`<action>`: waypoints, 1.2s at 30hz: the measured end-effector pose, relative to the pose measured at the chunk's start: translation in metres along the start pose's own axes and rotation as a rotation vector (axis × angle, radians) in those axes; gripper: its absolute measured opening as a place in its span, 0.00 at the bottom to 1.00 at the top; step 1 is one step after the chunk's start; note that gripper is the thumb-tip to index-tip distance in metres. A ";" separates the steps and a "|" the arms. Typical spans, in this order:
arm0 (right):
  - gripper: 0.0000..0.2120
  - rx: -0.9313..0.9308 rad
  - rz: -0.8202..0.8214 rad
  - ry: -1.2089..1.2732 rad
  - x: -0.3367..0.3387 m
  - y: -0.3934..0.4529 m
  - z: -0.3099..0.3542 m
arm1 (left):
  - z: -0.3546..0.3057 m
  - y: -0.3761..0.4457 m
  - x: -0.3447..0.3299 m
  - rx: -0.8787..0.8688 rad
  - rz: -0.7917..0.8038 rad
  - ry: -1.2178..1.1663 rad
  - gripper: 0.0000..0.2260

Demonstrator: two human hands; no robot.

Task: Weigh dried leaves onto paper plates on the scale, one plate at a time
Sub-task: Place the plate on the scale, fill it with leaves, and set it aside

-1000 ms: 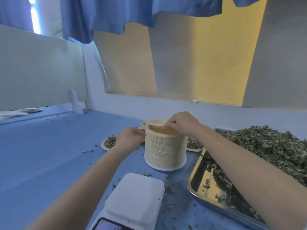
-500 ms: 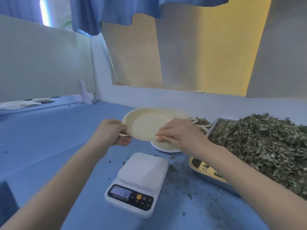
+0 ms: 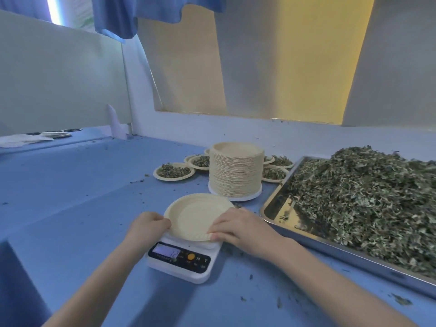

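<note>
Your left hand point(image 3: 148, 224) curls at the left rim of an empty paper plate point(image 3: 197, 214), fingers bent against its edge, while your right hand point(image 3: 238, 226) lies on the near right rim with fingers nearly straight and pressing down. Whether the left thumb sits under the plate cannot be told. The plate rests on the white scale point(image 3: 182, 258), covering the platform and overhanging it; the display point(image 3: 166, 250) is lit, its digits too blurred to read, with an orange button point(image 3: 191, 257) beside it. The scale sits on the blue counter point(image 3: 70, 220), which is flecked with leaf crumbs. Just behind the scale stands a tall stack of paper plates point(image 3: 236, 171) on a white base. Filled plates of dried leaves flank that stack: one to its left point(image 3: 174, 171), another behind that point(image 3: 200, 161), and more to its right point(image 3: 273, 173). At your right, a steel tray point(image 3: 273, 211) holds a large heap of dried leaves point(image 3: 368, 199), the near left corner of the tray bare and shiny. A pale partition point(image 3: 59, 79) rises at far left, and blue cloth point(image 3: 132, 13) hangs above.
</note>
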State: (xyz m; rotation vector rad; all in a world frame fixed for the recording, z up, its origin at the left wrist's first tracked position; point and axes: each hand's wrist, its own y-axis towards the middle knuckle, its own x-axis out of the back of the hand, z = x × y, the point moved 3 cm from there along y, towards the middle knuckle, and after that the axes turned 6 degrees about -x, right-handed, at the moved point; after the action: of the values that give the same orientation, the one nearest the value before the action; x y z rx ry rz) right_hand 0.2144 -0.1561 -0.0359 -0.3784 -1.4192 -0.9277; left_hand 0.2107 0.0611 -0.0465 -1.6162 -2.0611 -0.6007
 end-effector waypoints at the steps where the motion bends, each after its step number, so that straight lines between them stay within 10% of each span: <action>1: 0.15 -0.003 0.016 0.003 0.000 0.000 0.000 | 0.001 0.001 -0.001 0.000 -0.007 0.010 0.03; 7: 0.17 -0.085 0.019 0.169 0.007 0.009 0.000 | -0.003 -0.002 0.005 0.013 -0.117 0.093 0.17; 36: 0.10 -0.101 -0.143 0.238 0.032 0.023 0.009 | -0.071 -0.007 -0.016 -0.420 -0.113 0.084 0.08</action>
State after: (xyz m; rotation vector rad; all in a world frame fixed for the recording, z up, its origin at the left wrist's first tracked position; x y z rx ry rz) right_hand 0.2218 -0.1454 0.0029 -0.2344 -1.1958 -1.1253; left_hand 0.2129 0.0058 0.0005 -1.6616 -2.0706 -1.1862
